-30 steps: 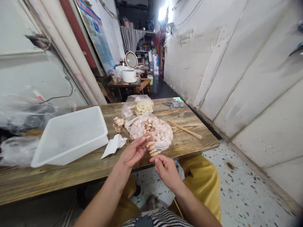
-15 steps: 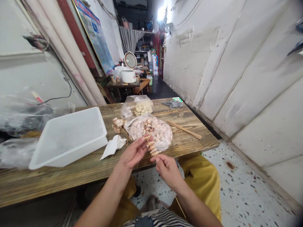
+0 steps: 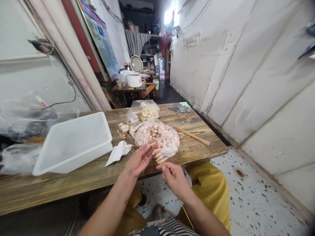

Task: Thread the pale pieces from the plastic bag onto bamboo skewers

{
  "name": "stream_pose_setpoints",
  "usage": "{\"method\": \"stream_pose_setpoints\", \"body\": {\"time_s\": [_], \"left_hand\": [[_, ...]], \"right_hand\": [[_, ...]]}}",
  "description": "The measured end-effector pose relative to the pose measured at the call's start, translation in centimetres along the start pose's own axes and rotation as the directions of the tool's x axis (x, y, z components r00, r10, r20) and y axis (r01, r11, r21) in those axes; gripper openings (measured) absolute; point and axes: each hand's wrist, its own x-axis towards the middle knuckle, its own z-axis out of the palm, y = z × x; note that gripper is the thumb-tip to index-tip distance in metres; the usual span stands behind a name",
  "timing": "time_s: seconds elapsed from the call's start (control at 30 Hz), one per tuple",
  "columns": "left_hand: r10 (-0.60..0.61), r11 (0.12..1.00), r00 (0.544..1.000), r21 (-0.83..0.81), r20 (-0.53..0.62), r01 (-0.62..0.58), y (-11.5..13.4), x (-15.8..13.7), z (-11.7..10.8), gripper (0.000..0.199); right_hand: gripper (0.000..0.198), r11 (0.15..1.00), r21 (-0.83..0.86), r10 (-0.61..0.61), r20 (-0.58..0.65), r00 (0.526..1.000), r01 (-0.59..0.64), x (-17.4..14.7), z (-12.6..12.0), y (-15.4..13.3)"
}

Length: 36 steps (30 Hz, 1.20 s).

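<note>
My right hand [image 3: 174,175] is closed on a thin bamboo skewer [image 3: 186,214] whose lower end shows below my wrist. Several garlic cloves [image 3: 157,154] are threaded on its upper part. Between the thumb and fingers of my left hand [image 3: 141,159] is a single garlic clove [image 3: 153,144], at the skewer's tip; whether the tip has pierced it I cannot tell. Just beyond both hands lies a clear plastic bag [image 3: 172,137] full of pale pinkish cloves. Left of this bag, finished-looking skewers with cloves [image 3: 124,128] rest beside a white paper [image 3: 117,152].
A white plastic tub [image 3: 73,141] stands on the wooden table [image 3: 81,183] at left. Behind the clove bag sits another bag with pale slices [image 3: 150,113]. Loose bamboo skewers [image 3: 192,135] lie at right, near a grey crumpled glove-like item [image 3: 180,109].
The view has shifted very slightly. My hands keep nearly the same hold on the clove and the skewer.
</note>
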Motion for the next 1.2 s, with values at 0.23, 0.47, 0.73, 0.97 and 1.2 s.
{"method": "stream_pose_setpoints", "body": {"time_s": [0.23, 0.47, 0.73, 0.97, 1.2], "left_hand": [[0.017, 1.000, 0.999, 0.020, 0.027, -0.017, 0.0, -0.1, -0.2, 0.019], [0.007, 0.999, 0.998, 0.050, 0.057, -0.010, -0.3, -0.3, -0.2, 0.021], [-0.016, 1.000, 0.999, 0.023, 0.033, 0.015, -0.9, -0.4, -0.1, 0.018], [-0.039, 0.999, 0.996, 0.038, 0.081, 0.036, -1.1, -0.4, -0.3, 0.017], [-0.077, 0.992, 0.970, -0.079, 0.231, 0.097, -0.3, -0.4, -0.4, 0.032]], "right_hand": [[0.032, 1.000, 0.012, 0.003, 0.003, 1.000, -0.003, -0.1, 0.0, 0.2], [0.031, 1.000, -0.003, -0.018, -0.020, 1.000, 0.018, -0.1, 0.1, 0.5], [0.030, 0.997, -0.039, -0.063, -0.049, 0.997, 0.062, -0.3, 0.6, 0.4], [0.030, 0.987, -0.117, -0.114, -0.063, 0.992, 0.106, 0.2, 0.9, 0.9], [0.026, 0.977, -0.139, -0.169, -0.038, 0.985, 0.163, 0.7, 0.7, 1.1]]}}
